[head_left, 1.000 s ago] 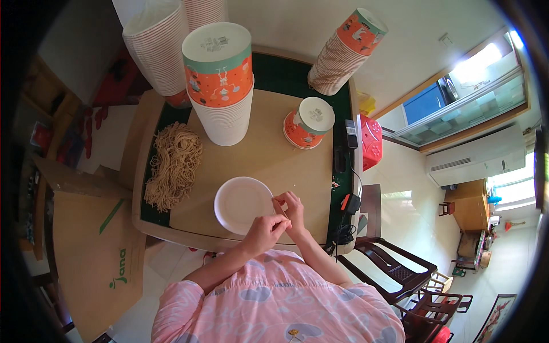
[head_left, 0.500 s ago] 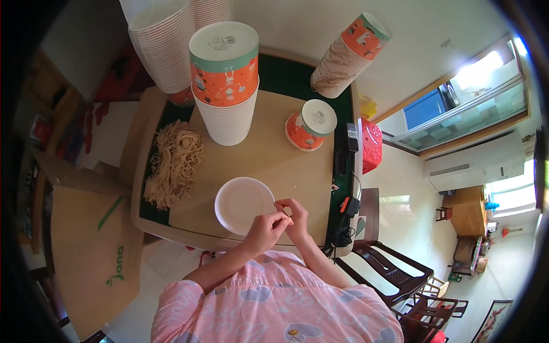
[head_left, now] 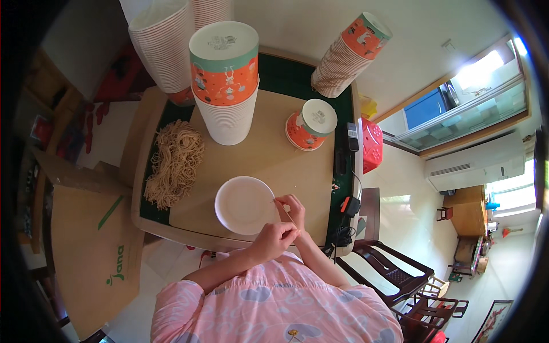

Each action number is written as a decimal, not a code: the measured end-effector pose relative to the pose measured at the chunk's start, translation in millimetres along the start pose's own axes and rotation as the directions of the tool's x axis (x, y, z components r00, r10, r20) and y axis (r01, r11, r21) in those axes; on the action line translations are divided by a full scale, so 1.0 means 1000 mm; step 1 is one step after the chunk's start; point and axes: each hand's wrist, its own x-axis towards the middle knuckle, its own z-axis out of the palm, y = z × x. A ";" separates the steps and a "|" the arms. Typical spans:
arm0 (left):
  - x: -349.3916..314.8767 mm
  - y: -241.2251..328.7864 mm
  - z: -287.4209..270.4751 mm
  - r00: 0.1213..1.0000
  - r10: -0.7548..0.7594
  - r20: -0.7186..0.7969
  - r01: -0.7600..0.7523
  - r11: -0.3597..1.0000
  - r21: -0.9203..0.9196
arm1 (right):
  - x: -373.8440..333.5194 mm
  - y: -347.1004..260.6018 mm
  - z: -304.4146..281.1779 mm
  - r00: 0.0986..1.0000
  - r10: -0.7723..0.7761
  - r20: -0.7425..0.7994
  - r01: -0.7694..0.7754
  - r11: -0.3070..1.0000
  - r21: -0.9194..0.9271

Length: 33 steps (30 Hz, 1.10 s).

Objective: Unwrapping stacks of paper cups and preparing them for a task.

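A white paper bowl [head_left: 244,206] stands open side up near the front edge of the table. My right hand [head_left: 293,210] is closed, its fingertips pinching at the bowl's right rim. Just in front, my left hand [head_left: 274,240] pinches a thin pale string [head_left: 290,217] that runs between the two hands. How the string meets the bowl is hidden by my fingers. A loose heap of beige strings [head_left: 175,164] lies on the table's left side.
Tall stacks of orange, green and white paper bowls [head_left: 229,86] stand at the back left. A leaning stack [head_left: 349,54] rises at the back right, with a short upturned stack [head_left: 311,124] nearer. Black cables [head_left: 343,234] lie along the right edge. A cardboard box [head_left: 94,257] stands left.
My left hand has moved slightly right and toward me, drawing out a longer length of string between the hands. My right hand stays at the bowl's rim.
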 end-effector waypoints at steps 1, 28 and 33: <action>0.000 0.000 -0.002 1.000 -0.001 -0.003 0.001 1.000 -0.001 | 0.001 0.001 0.001 1.000 -0.001 0.003 0.001 1.000 0.000; 0.011 -0.042 -0.121 0.854 -0.250 -0.457 -0.010 0.869 -0.494 | 0.129 0.006 -0.010 0.871 -0.129 0.475 0.250 0.947 -0.201; 0.014 -0.032 -0.119 0.873 -0.220 -0.435 -0.031 0.865 -0.501 | 0.129 0.016 -0.004 0.909 -0.048 0.414 0.141 0.970 -0.197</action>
